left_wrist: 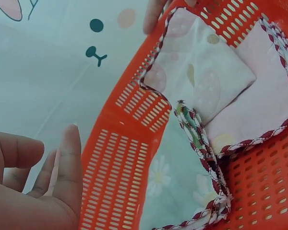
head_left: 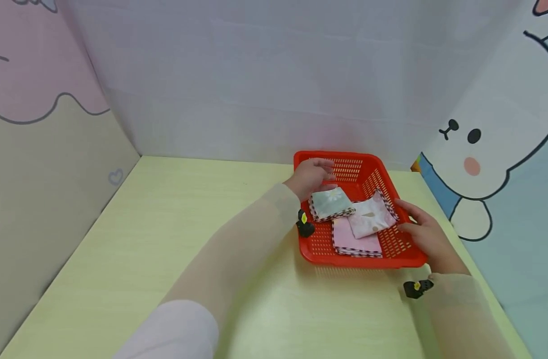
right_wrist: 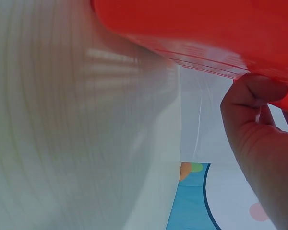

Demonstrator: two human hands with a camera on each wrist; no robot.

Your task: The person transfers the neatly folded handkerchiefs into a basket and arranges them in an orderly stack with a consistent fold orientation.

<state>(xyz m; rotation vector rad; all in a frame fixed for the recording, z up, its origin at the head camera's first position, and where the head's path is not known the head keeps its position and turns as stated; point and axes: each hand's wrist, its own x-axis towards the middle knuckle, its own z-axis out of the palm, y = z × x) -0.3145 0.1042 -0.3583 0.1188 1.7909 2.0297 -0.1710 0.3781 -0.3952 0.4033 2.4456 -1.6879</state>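
A red plastic basket [head_left: 345,264] with slotted walls stands at the back right of the table. Folded cloths with braided edges lie inside: a pale green one with daisies [head_left: 331,200], a white patterned one [head_left: 370,219] and a pink one [head_left: 356,242]. My left hand [head_left: 308,178] hovers over the basket's left side near the green cloth, fingers loosely bent around nothing; the left wrist view shows the gap between thumb and fingers. My right hand [head_left: 428,239] grips the basket's right rim, its thumb [right_wrist: 264,88] against the outer wall.
The pale yellow table [head_left: 166,239] meets a white backdrop [head_left: 256,89] right behind the basket. Side panels with cartoon drawings, including a white animal face [head_left: 489,134], border the table left and right. A small black device [head_left: 418,288] sits at my right wrist.
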